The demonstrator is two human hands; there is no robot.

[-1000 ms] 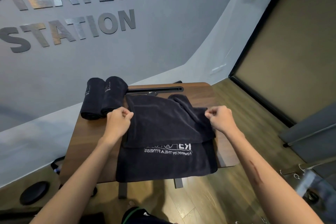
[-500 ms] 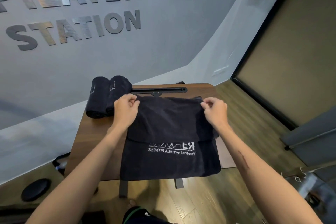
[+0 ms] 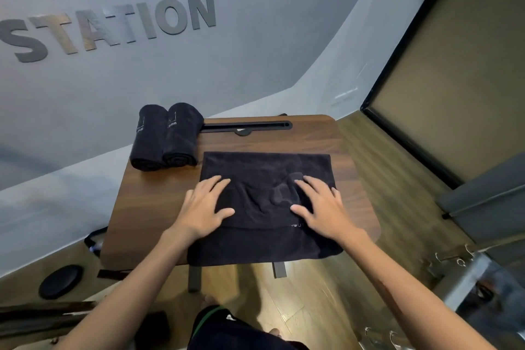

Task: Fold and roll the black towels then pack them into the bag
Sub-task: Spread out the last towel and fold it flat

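Note:
A black towel (image 3: 264,167) lies folded over on the small wooden table (image 3: 352,179), its near edge hanging past the table's front. My left hand (image 3: 206,206) presses flat on the towel's left part, fingers spread. My right hand (image 3: 321,204) presses flat on its right part, beside a raised wrinkle in the middle. Two rolled black towels (image 3: 164,136) lie side by side at the table's back left corner. A dark bag (image 3: 95,241) shows partly below the table's left edge.
A black slot with a round notch (image 3: 247,126) runs along the table's back edge. A grey wall with metal letters stands behind. A black round disc (image 3: 61,281) lies on the floor at left. Metal equipment (image 3: 466,258) sits at right on the wooden floor.
Both hands let go of the towel's pinched edge after laying it toward the back. They now press flat on the folded towel, nearer to me. The white lettering is mostly covered.

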